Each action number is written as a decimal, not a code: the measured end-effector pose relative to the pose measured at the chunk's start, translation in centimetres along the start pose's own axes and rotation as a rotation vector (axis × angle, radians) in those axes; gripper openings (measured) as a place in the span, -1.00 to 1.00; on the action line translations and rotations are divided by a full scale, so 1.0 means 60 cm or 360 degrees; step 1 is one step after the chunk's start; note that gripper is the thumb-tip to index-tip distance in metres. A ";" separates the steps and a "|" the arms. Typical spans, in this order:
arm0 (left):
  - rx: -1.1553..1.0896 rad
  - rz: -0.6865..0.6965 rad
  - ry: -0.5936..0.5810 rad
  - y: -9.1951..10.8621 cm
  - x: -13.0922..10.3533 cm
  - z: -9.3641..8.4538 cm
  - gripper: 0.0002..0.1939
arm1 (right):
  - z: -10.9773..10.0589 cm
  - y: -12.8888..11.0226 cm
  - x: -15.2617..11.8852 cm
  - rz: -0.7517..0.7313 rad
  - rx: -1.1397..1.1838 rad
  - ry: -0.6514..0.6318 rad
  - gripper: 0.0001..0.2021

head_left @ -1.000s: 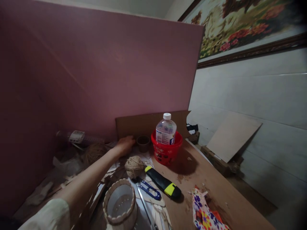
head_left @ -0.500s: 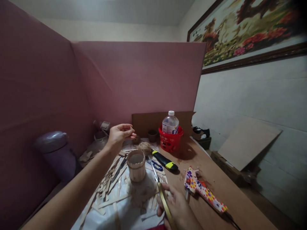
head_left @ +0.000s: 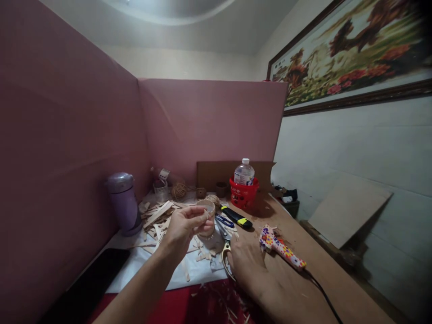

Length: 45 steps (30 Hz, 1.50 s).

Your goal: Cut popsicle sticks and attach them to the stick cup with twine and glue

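My left hand (head_left: 191,220) is in front of the round container (head_left: 206,204) clad in wooden sticks and hides part of it. Its thumb and fingertips are pinched together on something small and pale that I cannot make out. Low over the table's right side, my right hand (head_left: 248,258) has its fingers at the gold handles of a pair of scissors (head_left: 226,254). The blades point away, towards a smaller blue-handled tool (head_left: 224,220). Just beyond lies a black and yellow utility knife (head_left: 236,217). A flower-patterned glue gun (head_left: 281,248) lies right of my right hand.
Wooden craft sticks (head_left: 158,216) are heaped at the left on white paper (head_left: 135,270). A purple flask (head_left: 124,204) stands beside them. Further back are a twine ball (head_left: 178,191) and a red bucket (head_left: 243,195) holding a plastic bottle (head_left: 245,173). The glue gun's cord (head_left: 324,292) trails forward.
My left hand has come down and nearer, in front of the stick-clad container. The scissors have been lowered to the tabletop with my right hand at their handles. The view has turned left.
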State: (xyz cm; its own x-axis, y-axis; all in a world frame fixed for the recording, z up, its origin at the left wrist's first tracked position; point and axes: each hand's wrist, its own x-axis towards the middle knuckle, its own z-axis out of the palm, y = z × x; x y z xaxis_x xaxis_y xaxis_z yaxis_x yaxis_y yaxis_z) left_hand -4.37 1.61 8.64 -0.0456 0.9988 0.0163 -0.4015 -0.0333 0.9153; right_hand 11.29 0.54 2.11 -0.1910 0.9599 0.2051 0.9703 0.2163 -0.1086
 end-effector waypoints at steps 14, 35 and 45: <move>0.0140 0.0058 -0.0447 -0.096 0.000 -0.017 -0.61 | -0.001 0.002 0.042 -0.0256 0.2076 -0.0231 -0.78; 0.0548 -0.0227 -0.0315 -0.131 -0.014 -0.028 -0.60 | 0.029 0.009 0.018 -0.0105 0.1634 0.0045 -0.72; 0.0713 -0.0127 -0.0240 -0.141 -0.016 -0.029 -0.63 | 0.024 0.007 0.011 -0.0304 0.1459 0.0056 -0.80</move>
State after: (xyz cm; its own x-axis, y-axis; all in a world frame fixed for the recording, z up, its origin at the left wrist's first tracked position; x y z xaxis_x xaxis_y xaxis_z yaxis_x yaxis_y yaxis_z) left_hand -2.51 0.88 0.16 0.1158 0.9927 -0.0329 0.0368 0.0288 0.9989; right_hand 11.38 1.50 0.79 -0.3160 0.8909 0.3264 0.4243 0.4404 -0.7912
